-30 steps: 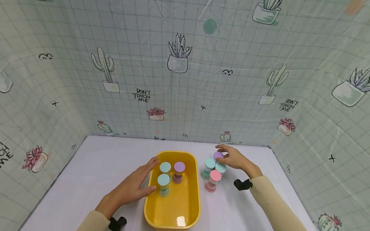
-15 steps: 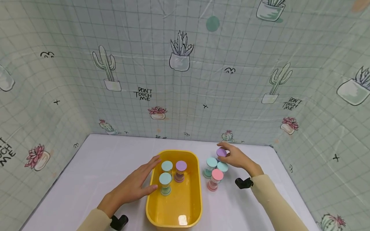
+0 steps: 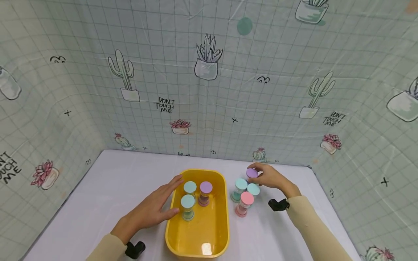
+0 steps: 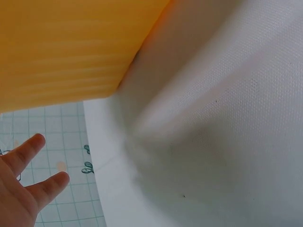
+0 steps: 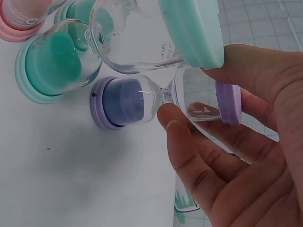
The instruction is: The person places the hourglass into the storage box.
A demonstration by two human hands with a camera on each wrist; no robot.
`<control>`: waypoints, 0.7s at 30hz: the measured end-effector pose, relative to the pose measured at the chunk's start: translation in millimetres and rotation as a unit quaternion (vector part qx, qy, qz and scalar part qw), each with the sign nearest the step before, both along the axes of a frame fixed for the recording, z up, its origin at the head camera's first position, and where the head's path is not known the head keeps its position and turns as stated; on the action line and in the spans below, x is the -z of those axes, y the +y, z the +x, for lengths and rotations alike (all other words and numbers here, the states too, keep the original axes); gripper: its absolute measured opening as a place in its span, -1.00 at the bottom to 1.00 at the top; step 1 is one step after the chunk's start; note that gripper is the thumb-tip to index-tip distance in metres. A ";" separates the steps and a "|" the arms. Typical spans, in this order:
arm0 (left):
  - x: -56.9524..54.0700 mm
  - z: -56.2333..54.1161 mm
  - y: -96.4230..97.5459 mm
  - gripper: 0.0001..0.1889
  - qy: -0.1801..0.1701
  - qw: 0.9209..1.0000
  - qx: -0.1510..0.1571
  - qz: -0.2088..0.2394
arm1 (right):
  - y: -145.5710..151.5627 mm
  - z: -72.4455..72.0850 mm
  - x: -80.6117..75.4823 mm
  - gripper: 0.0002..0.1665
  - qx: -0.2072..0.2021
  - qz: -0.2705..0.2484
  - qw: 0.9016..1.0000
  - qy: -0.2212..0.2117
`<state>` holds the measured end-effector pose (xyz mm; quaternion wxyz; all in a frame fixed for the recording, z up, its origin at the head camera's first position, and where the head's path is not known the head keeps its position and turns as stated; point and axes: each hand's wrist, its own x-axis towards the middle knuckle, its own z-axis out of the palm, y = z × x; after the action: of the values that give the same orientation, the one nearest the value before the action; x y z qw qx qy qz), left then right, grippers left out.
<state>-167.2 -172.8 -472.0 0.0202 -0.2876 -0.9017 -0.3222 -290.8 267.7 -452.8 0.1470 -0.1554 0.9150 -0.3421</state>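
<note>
My right hand (image 3: 269, 176) holds a purple-capped hourglass (image 3: 252, 173) at the back of a group right of the tray. In the right wrist view its fingers curl round the glass of that purple hourglass (image 5: 128, 100), and the thumb is partly hidden by a teal-capped hourglass (image 5: 194, 33). Beside it stand two teal-capped hourglasses, one of them the left teal hourglass (image 3: 241, 185), and a pink-capped hourglass (image 3: 246, 199). My left hand (image 3: 151, 206) lies with extended fingers at the left rim of a yellow tray (image 3: 197, 243).
Inside the tray, a purple-capped hourglass (image 3: 205, 188) stands beside two light-blue-capped hourglasses, the nearer light-blue hourglass (image 3: 187, 203) close to my left thumb. White table (image 3: 137, 170) surrounds the tray. A patterned cloth (image 3: 209, 101) rises behind the table and at both sides.
My right fingers have drawn in round the purple hourglass. My left hand keeps its place at the tray, and the whole head view has shifted slightly.
</note>
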 end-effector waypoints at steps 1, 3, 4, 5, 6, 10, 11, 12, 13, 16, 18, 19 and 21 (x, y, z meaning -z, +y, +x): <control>-0.1 -0.2 -0.1 -0.15 -0.001 1.000 0.001 0.001 | -0.2 0.2 -0.2 -0.32 -0.001 0.000 1.000 0.002; -0.4 -0.5 -0.3 -0.15 -0.002 1.000 0.003 0.003 | -0.6 0.5 -0.3 -0.35 0.005 0.000 1.000 0.002; -0.2 -0.7 -0.5 -0.15 -0.002 1.000 0.003 0.001 | -0.9 0.6 -0.4 -0.35 0.006 -0.002 1.000 0.002; -0.3 -0.5 -0.8 -0.15 -0.005 1.000 0.002 0.001 | -1.1 0.7 -0.3 -0.35 0.006 -0.003 1.000 0.002; -0.4 -0.1 -1.0 -0.15 -0.005 1.000 0.001 -0.001 | -1.2 0.8 -0.4 -0.35 0.005 -0.003 1.000 0.003; -1.0 1.2 -1.1 -0.15 -0.002 1.000 0.002 -0.002 | -1.3 0.6 0.0 -0.35 0.009 0.000 1.000 0.005; -1.5 1.5 -0.8 -0.15 -0.002 1.000 0.003 -0.001 | -1.5 0.5 0.1 -0.35 0.010 0.001 1.000 0.006; -1.7 1.6 -0.5 -0.15 -0.001 1.000 0.003 -0.001 | -1.3 0.4 0.1 -0.35 0.008 0.003 1.000 0.010; -1.8 1.6 -0.3 -0.15 0.000 1.000 0.003 0.000 | -1.4 0.3 0.1 -0.35 0.011 0.005 1.000 0.010; -2.1 1.5 0.6 -0.15 0.002 1.000 0.003 0.000 | -1.4 0.4 -1.1 -0.35 0.017 0.010 1.000 0.012; -2.3 1.6 0.9 -0.15 0.002 1.000 0.003 -0.001 | -0.9 0.3 -3.4 -0.36 0.017 0.009 1.000 0.017; -2.2 1.6 1.0 -0.15 0.002 1.000 0.003 -0.001 | -0.9 0.4 -4.7 -0.38 0.020 0.006 1.000 0.018; -2.0 1.4 1.2 -0.15 0.001 1.000 0.003 -0.001 | 0.0 0.6 -8.5 -0.40 0.015 -0.002 1.000 0.026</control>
<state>-165.7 -171.6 -470.0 0.0199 -0.2908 -0.9012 -0.3208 -290.3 267.7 -444.4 0.1176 -0.1505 0.9202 -0.3418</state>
